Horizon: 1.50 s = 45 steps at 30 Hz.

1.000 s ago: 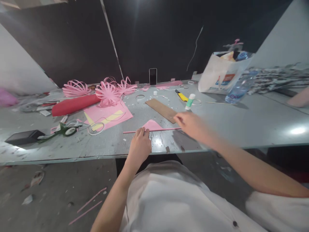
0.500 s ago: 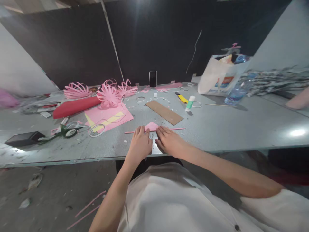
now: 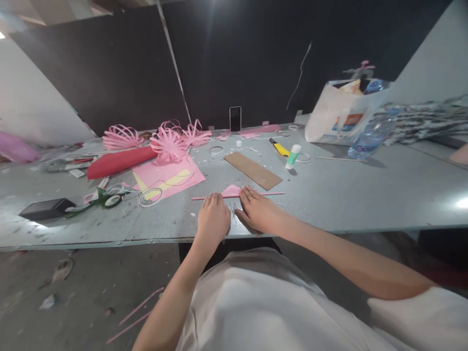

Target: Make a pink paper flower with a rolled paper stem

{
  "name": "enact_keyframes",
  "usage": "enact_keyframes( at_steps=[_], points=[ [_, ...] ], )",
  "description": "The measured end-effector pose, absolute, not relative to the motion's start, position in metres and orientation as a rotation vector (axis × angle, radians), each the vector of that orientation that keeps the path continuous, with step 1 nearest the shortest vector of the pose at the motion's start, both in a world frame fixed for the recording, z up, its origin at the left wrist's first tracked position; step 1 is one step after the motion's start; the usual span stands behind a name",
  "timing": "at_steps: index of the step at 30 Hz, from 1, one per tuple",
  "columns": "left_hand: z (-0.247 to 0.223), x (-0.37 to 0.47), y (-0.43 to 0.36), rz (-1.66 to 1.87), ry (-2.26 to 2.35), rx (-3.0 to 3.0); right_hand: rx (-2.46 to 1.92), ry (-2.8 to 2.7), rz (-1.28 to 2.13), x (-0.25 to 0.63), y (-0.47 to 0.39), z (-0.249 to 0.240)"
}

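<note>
A thin pink rod (image 3: 273,193), which looks like rolled paper or a wrapped stick, lies crosswise near the table's front edge. From its middle a small pink paper flap (image 3: 231,190) rises between my hands. My left hand (image 3: 215,214) is curled over the rod left of the flap, fingertips bent down and partly hidden. On the right side, my right hand (image 3: 258,209) lies palm down with fingers stretched flat over the rod and flap edge, thumb apart. A brown cardboard strip (image 3: 253,170) rests just beyond them.
Behind it stand a glue stick (image 3: 293,157) and a yellow cutter (image 3: 281,148). Pink paper sheets (image 3: 195,173), scissors (image 3: 106,198) and a black box (image 3: 47,208) are at left. A phone (image 3: 235,119) leans on the back wall. A white bag (image 3: 329,114) and bottle (image 3: 371,139) stand right.
My left fingers have drawn together and curled more over the rod. The pink flap now looks more pointed. The view has shifted slightly left.
</note>
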<state>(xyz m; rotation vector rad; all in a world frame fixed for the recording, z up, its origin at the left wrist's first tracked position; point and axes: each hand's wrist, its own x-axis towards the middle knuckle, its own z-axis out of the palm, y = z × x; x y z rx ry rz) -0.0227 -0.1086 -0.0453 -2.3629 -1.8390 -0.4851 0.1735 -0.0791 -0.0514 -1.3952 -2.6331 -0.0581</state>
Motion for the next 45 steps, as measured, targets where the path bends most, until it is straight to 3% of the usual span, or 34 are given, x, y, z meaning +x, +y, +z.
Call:
enact_keyframes(
  at_steps=[16,45],
  points=[
    [-0.045,-0.022,-0.089,-0.227,-1.833,-2.395,-1.380,-2.605,-0.007,0.173,-0.055,-0.055],
    [-0.046,-0.025,-0.051,-0.116,-1.819,-2.430,-1.460,-2.595,0.163,0.173,-0.009,-0.067]
  ],
)
